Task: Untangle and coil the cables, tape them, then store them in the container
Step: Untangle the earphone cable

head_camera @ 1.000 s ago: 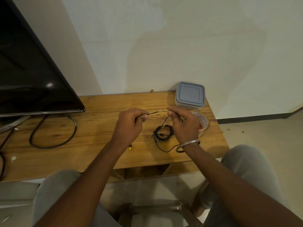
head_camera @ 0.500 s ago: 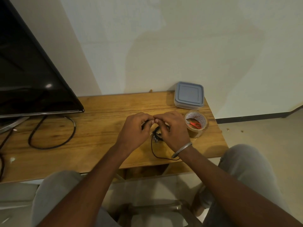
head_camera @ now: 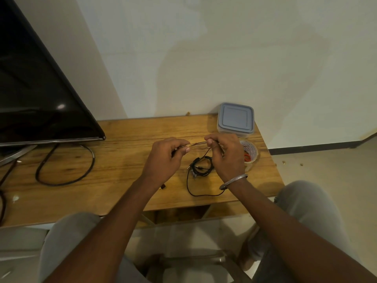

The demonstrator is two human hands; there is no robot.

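One thin black tangled cable [head_camera: 201, 168]

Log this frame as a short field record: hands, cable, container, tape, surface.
left hand: pinching one end of a thin black cable
right hand: pinching the same cable; span stretched between the hands
cable remainder: loose tangle on the table, not coiled
container: lid on, back right
tape roll: beside right hand, untouched
surface: wooden table
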